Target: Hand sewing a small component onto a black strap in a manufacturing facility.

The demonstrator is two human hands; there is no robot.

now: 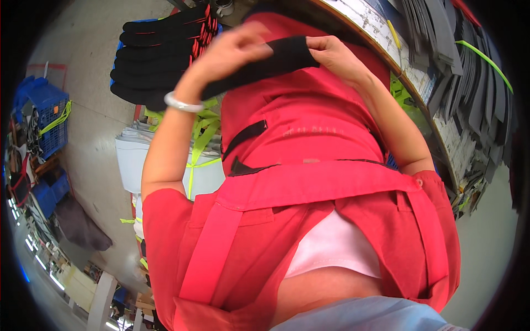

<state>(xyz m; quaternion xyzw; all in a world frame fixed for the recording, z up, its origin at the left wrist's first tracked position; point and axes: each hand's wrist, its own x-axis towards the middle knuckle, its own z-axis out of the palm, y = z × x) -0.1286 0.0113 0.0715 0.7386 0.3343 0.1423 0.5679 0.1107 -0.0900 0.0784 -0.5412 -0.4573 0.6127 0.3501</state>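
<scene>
Right hand (334, 55) has one end of a long black fabric strip (292, 54) pinched, while the blurry left hand (238, 51) is at it too, can't tell how tightly, all over a bright red cloth apron (314, 118) beside piled black, red-edged fabric pieces (154, 58).

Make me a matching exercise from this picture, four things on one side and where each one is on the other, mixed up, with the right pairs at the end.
Things:
1. White bangle
2. Black strip
3. Blue crate
4. Grey strips

Places:
A. At the picture's upper right, with a yellow-green band across them
B. One end pinched in the right hand
C. Around the left wrist
D. At the picture's far left, with a yellow-green strap against its side

Pairs: 1-C, 2-B, 3-D, 4-A
</scene>
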